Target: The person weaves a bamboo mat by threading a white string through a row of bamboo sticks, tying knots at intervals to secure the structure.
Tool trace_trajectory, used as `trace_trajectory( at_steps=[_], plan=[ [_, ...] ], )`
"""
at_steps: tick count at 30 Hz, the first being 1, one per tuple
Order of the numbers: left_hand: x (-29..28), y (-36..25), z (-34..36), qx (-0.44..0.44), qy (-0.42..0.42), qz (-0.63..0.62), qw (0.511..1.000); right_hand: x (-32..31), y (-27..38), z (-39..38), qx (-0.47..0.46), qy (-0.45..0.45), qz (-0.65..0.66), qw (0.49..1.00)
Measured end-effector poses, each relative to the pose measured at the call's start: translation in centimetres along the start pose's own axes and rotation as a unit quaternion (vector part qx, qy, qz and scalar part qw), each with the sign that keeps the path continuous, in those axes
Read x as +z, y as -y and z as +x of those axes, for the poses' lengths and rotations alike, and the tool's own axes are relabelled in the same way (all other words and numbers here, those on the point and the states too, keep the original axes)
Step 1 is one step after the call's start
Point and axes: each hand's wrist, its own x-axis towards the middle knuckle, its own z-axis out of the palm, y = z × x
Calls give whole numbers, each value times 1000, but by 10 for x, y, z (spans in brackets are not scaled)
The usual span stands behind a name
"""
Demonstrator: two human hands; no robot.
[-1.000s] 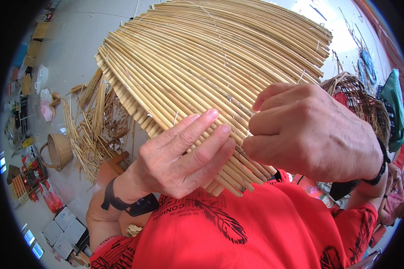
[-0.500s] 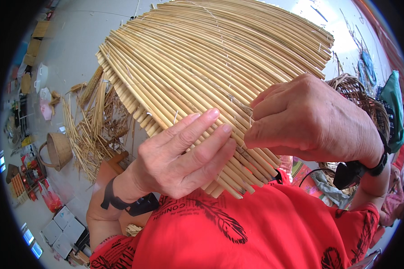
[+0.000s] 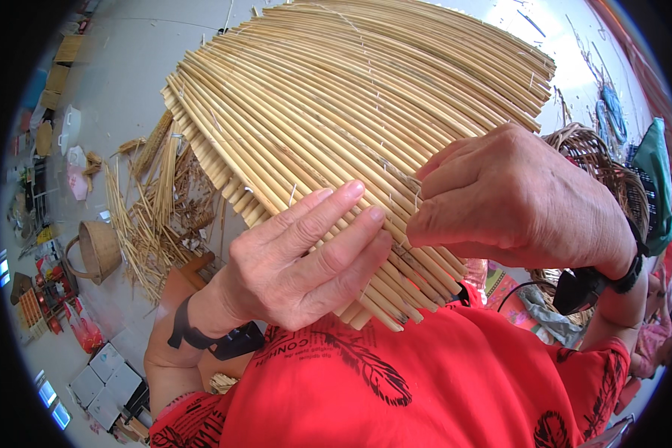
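Observation:
A mat of long straw-coloured stalks, laid side by side and stitched with white thread, spreads from my lap away from me. My left hand lies across its near left part, fingers stretched flat over the stalks; the thumb is out of sight. To the right, my right hand is closed in a pinch just over the near stalks. A thin loop of thread shows by its fingertips. Whatever sits inside this pinch is hidden. Short thread ends stick up between the stalks near my left fingertips.
Loose straw stalks are strewn on the floor at left, near a woven basket. A wicker basket with a green cloth stands at right. White boxes lie at lower left. Part of another person shows at far right.

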Motion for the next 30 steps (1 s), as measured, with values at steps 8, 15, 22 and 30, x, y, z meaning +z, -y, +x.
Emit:
trace_trajectory(
  at_steps=[8,15,22,30],
  plan=[
    [2,1,0,4,-1,2,1000,0,-1,-1,-4,-3,-9,1000],
    [2,1,-1,4,-10,5,1000,-1,-1,0,-13,-10,-6,1000],
    [2,0,-1,5,-5,3,1000,1,0,-1,-18,-14,-21,1000],
    [8,1,-4,7,-36,22,999,10,3,3,-35,-54,-19,998]
  ],
)
